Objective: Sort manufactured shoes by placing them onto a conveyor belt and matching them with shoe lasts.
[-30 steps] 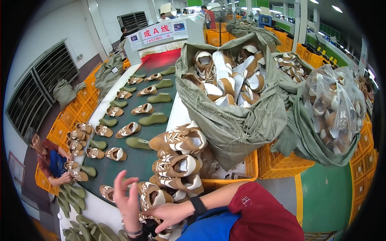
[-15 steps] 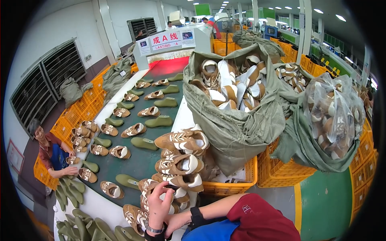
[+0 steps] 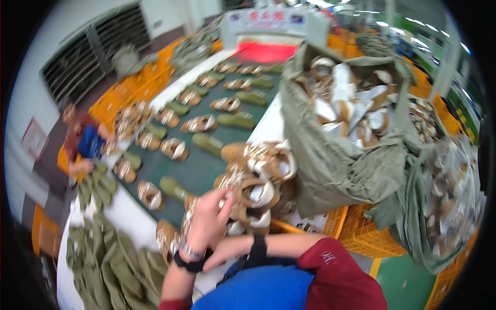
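My left hand (image 3: 207, 219) reaches over the near end of a pile of brown and white sneakers (image 3: 256, 194), thumb and forefinger apart, with nothing visible between them. A watch and a black band circle its wrist. My right hand (image 3: 227, 251), with a black wristband, comes in from the right and rests against the left wrist; its fingers are hidden there. More sneakers (image 3: 199, 124) stand in rows on the green conveyor belt (image 3: 164, 164), alternating with olive-green shoe lasts (image 3: 236, 120). The picture is smeared by motion.
Olive lasts (image 3: 106, 258) are heaped on the white ledge at the near left. A co-worker (image 3: 85, 137) stands across the belt. On the right, a big grey-green sack (image 3: 330, 170) of sneakers and a clear plastic bag (image 3: 452, 196) stand over orange crates (image 3: 367, 237).
My view has turned, so the belt, sack and pile appear farther right and tilted. Both hands stay together beside the pile. More of my left forearm shows.
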The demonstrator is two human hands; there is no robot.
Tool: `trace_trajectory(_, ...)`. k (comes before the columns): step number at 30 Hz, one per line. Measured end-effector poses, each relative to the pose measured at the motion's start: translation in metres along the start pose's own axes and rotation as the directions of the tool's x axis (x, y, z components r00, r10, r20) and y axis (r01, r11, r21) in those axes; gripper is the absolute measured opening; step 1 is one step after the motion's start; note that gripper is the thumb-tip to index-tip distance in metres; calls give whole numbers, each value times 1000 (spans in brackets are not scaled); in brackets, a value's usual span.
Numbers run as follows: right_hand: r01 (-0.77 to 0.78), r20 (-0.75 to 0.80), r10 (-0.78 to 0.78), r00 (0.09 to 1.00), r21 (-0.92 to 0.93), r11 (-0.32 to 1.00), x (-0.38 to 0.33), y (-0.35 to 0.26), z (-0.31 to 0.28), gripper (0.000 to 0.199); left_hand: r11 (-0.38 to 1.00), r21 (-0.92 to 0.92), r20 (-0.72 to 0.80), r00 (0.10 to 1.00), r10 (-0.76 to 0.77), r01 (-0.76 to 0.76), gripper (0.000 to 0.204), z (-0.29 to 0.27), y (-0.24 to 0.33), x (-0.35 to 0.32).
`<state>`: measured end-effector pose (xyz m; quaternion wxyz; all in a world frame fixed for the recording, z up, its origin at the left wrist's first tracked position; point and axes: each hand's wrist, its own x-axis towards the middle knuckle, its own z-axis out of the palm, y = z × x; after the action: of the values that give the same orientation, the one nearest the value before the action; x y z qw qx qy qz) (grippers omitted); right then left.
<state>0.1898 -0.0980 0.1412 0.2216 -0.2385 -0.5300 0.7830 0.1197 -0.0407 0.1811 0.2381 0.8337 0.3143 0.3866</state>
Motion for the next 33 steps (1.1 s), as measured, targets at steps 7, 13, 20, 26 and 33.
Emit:
trace_trajectory(7, 324, -93, -346, 934, -189, 927, -23, -9, -53, 42, 961, -276, 81, 996, 30, -6, 14, 46, 25, 61)
trace_trajectory(13, 189, -131, -213, 968, -169, 967, -45, -11, -74, 51, 599, -689, 430, 895, -117, 409, 17, 75, 15, 78)
trace_trajectory(20, 294, -282, -278, 918, 14, 956, -40, 6, -76, 72, 978, 127, 82, 984, 159, -168, 13, 85, -16, 81)
trace_trajectory(26, 275, -339, -560, 756, -612, 741, -39, 0, -65, 54, 946, 304, 4, 993, 117, -113, 12, 60, -32, 93)
trace_trajectory(33, -71, -105, -930, 351, -994, 85, -27, -19, -36, 44, 859, 507, -48, 998, -51, 68, 16, 46, -61, 94)
